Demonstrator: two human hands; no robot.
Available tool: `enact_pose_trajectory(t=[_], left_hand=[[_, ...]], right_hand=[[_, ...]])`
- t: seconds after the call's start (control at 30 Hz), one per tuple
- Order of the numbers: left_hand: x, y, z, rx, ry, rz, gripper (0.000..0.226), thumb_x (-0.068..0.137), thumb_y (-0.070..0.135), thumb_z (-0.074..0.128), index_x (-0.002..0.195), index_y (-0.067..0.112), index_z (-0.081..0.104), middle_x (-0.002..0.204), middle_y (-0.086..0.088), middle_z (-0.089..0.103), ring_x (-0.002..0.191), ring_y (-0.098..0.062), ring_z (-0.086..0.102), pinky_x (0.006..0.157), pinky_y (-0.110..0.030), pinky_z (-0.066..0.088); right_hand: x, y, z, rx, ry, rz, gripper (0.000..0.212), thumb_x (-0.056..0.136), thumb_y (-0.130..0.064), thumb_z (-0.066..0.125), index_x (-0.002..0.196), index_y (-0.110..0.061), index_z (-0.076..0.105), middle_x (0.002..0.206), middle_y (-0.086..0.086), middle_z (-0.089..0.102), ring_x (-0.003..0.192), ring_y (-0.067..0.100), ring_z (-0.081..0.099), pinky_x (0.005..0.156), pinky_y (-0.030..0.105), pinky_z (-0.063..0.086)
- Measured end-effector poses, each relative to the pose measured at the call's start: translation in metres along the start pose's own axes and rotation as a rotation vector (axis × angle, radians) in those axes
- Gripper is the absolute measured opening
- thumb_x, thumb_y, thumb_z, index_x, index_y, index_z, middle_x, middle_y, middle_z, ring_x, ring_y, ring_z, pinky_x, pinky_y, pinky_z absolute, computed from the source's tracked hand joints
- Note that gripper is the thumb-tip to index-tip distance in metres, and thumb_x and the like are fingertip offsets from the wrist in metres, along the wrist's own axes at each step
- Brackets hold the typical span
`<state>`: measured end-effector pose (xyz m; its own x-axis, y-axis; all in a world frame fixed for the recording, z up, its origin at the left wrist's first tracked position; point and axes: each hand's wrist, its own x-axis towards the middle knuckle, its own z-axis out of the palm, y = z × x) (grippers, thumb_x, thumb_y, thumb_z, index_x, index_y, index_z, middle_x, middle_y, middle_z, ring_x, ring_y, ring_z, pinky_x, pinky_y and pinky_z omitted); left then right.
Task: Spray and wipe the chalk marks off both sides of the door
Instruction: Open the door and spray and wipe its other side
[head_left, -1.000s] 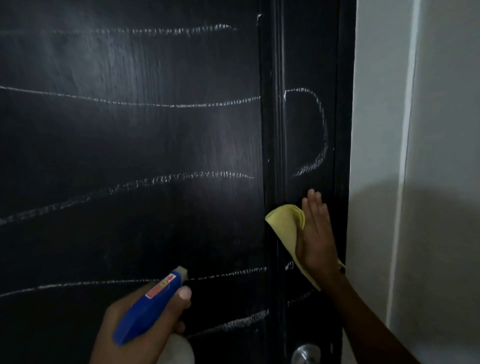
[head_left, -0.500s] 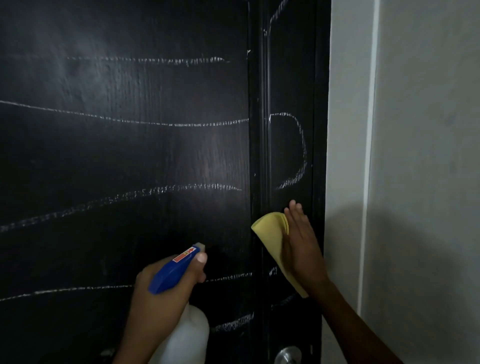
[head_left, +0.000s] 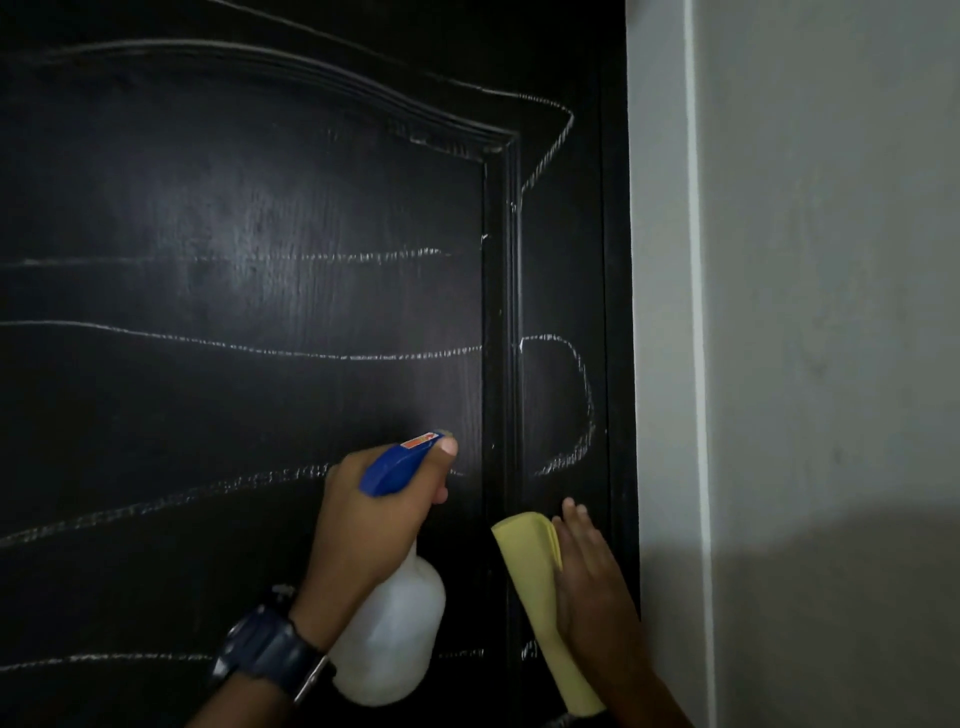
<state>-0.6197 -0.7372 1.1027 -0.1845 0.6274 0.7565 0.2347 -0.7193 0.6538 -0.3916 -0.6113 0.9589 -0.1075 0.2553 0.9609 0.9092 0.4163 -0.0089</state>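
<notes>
A: Left grip (head_left: 374, 514) curling round spray bottle (head_left: 392, 623), thumb pressing the blue head. Right grip (head_left: 592, 582) flattening yellow cloth (head_left: 540, 603) against door (head_left: 260, 182), fingers straight.

B: Risking drips below chalk marks (head_left: 582, 395), still lying above the cloth; likely smearing.

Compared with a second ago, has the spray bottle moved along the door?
Yes. The spray bottle in the left hand has risen: its blue nozzle was at the lower chalk line and now sits by the chalk line above.
</notes>
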Motion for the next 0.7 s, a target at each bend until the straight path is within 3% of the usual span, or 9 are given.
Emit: enact_pose_trajectory(t=[0.1,0.17,0.23,0.3,0.43,0.6,0.7], left_hand=[[0.022,0.008,0.013,0.018,0.009,0.029,0.037,0.088,0.043,0.075,0.064,0.014,0.075,0.062,-0.003,0.072,0.067,-0.020,0.072,0.080,-0.046,0.059],[0.035,0.017,0.022,-0.007,0.009,0.024,0.031,0.087,0.044,0.076,0.067,0.021,0.077,0.062,-0.002,0.072,0.068,-0.022,0.073,0.082,-0.046,0.059],[0.050,0.028,0.029,-0.006,0.001,0.035,0.034,0.088,0.045,0.074,0.065,0.018,0.076,0.061,-0.003,0.072,0.069,-0.022,0.073,0.083,-0.045,0.059],[0.069,0.039,0.034,0.005,-0.023,0.078,0.044,0.088,0.049,0.071,0.066,0.011,0.074,0.062,-0.005,0.071,0.068,-0.024,0.073,0.083,-0.047,0.059],[0.104,0.066,0.039,0.009,-0.085,0.137,0.047,0.090,0.049,0.069,0.064,0.010,0.069,0.059,-0.003,0.070,0.067,-0.023,0.072,0.082,-0.045,0.060],[0.127,0.099,0.040,0.009,-0.100,0.237,0.048,0.093,0.049,0.066,0.059,0.015,0.061,0.055,0.002,0.063,0.057,-0.018,0.067,0.070,-0.031,0.056],[0.137,0.111,0.039,-0.004,-0.088,0.239,0.047,0.093,0.050,0.065,0.078,0.006,0.071,0.060,0.001,0.063,0.056,-0.013,0.064,0.065,-0.028,0.054]], right_hand=[[0.005,0.001,-0.001,0.011,0.063,-0.017,0.046,0.092,-0.019,0.040,0.135,-0.008,0.048,0.138,0.016,0.060,0.131,0.028,0.049,0.112,0.036,0.038],[0.019,0.000,-0.014,0.038,0.108,0.006,0.039,0.095,-0.022,0.040,0.130,-0.011,0.052,0.125,0.015,0.066,0.110,0.032,0.062,0.090,0.043,0.054],[0.046,-0.001,-0.029,0.038,0.114,0.034,0.034,0.097,-0.026,0.039,0.125,-0.013,0.054,0.110,0.011,0.062,0.090,0.030,0.060,0.071,0.040,0.053],[0.077,-0.001,-0.041,0.042,0.144,0.087,0.036,0.099,-0.032,0.040,0.119,-0.013,0.062,0.099,0.008,0.058,0.081,0.026,0.057,0.063,0.038,0.051],[0.108,-0.011,-0.055,0.217,0.270,0.217,0.054,0.104,-0.053,0.031,0.116,-0.014,0.066,0.093,-0.006,0.049,0.077,0.015,0.054,0.064,0.032,0.048],[0.114,-0.022,-0.063,0.326,0.294,0.307,0.054,0.101,-0.058,0.036,0.125,-0.018,0.062,0.108,-0.010,0.062,0.094,0.012,0.061,0.079,0.033,0.051],[0.119,-0.025,-0.067,0.319,0.284,0.284,0.058,0.098,-0.063,0.032,0.121,-0.020,0.063,0.110,-0.005,0.067,0.094,0.013,0.064,0.078,0.034,0.054]])
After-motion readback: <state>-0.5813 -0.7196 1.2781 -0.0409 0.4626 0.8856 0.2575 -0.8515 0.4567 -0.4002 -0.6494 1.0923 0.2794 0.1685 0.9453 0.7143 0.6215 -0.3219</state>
